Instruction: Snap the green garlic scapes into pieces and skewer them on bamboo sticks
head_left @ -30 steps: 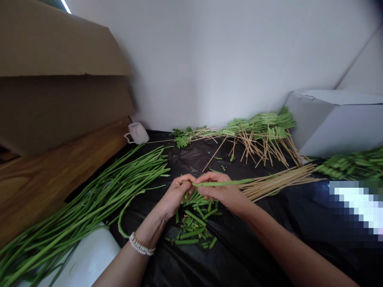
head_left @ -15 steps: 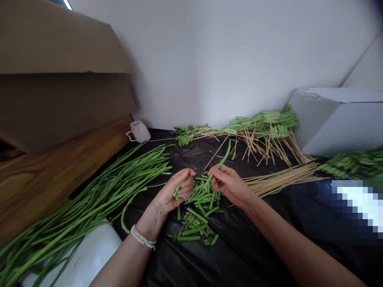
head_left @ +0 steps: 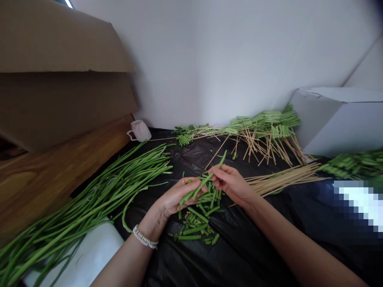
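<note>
A long green bean piece point(head_left: 222, 159) is pinched in my right hand point(head_left: 229, 181), its upper end pointing up and its lower end reaching toward my other hand. My left hand point(head_left: 179, 195), with a beaded bracelet at the wrist, is closed around short green bean pieces point(head_left: 188, 196) that lie across its fingers. Below both hands, many cut bean pieces point(head_left: 194, 230) are heaped on the black plastic sheet point(head_left: 239, 247). Bundled wooden skewers point(head_left: 281, 179) lie just right of my right hand.
Long beans point(head_left: 119, 191) spread across the left over a white object point(head_left: 98, 251). Skewered beans point(head_left: 263, 119) line the wall. A mug point(head_left: 140, 130) stands at the back, near a cardboard box point(head_left: 66, 48); a white box point(head_left: 338, 119) is at the right.
My left hand has opened out slightly and turned, showing more of the pieces in it. The bean in my right hand has tipped lower, toward my left hand.
</note>
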Tool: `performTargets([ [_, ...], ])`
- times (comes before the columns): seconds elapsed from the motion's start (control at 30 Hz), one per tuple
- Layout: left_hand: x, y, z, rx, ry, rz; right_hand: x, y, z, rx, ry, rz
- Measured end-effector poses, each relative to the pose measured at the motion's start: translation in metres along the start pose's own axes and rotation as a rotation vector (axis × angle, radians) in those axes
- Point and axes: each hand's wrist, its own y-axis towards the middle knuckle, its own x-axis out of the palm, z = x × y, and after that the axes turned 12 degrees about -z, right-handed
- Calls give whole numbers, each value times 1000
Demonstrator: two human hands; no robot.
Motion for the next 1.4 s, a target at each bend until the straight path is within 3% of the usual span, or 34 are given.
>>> performTargets([
  [0.47,5,2,2,-30,61,4,5,-2,6,10,-141,-59],
  [0.9,12,7,-4,81,181,185,11,-6,2,-45,-335,-215],
  [1.13,8,7,1,93,131,212,9,-4,7,-39,-308,-158],
  [1.4,0,9,-9,53,320,204,14,-5,0,-57,-298,-174],
])
